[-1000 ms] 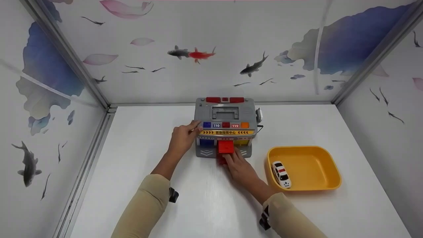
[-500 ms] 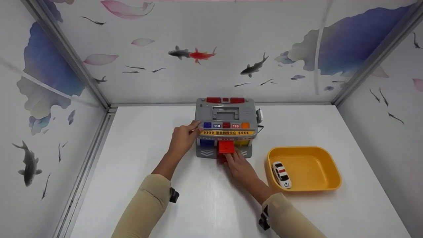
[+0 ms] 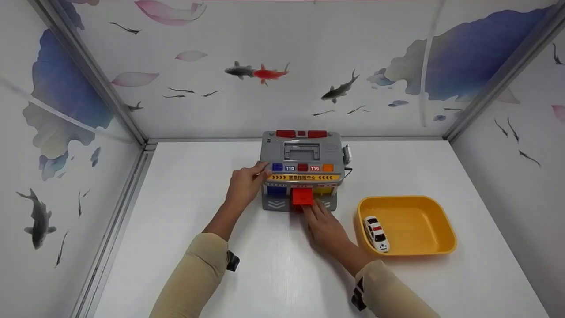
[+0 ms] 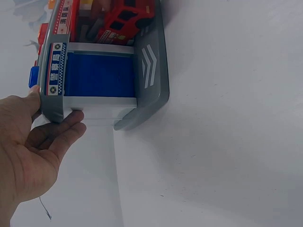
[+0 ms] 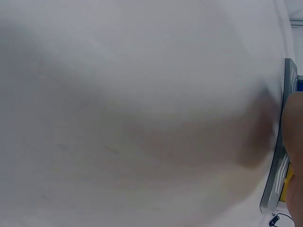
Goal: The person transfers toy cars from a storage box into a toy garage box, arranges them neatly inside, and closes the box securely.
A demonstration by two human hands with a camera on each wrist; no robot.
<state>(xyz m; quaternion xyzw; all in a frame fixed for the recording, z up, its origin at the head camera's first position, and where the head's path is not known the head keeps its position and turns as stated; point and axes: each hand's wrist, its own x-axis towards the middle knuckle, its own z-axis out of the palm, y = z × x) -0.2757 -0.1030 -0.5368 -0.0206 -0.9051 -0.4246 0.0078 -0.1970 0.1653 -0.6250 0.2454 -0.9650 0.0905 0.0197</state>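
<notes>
A grey toy rescue station [image 3: 301,152] stands at the back of the table, its middle red door [image 3: 303,196] swung up. My left hand [image 3: 244,183] pinches the left front edge of its roof, thumb above and fingers beneath, beside the blue door [image 4: 100,74]. At the middle bay my right hand [image 3: 325,227] reaches under the raised door and holds a red toy fire truck [image 4: 125,21]. The truck's dark windows and a black wheel show in the left wrist view, along with a fingertip on it. In the right wrist view the hand hides the truck.
Right of the station is a yellow tray [image 3: 419,225] with a white toy car [image 3: 376,234] lying against its left side. A white handset [image 3: 347,154] hangs on the station's right side. Printed wall panels enclose the white table at back and sides.
My right hand has edged forward, and the red fire truck now lies farther under the raised door, barely showing from above. The left hand keeps its grip on the roof edge.
</notes>
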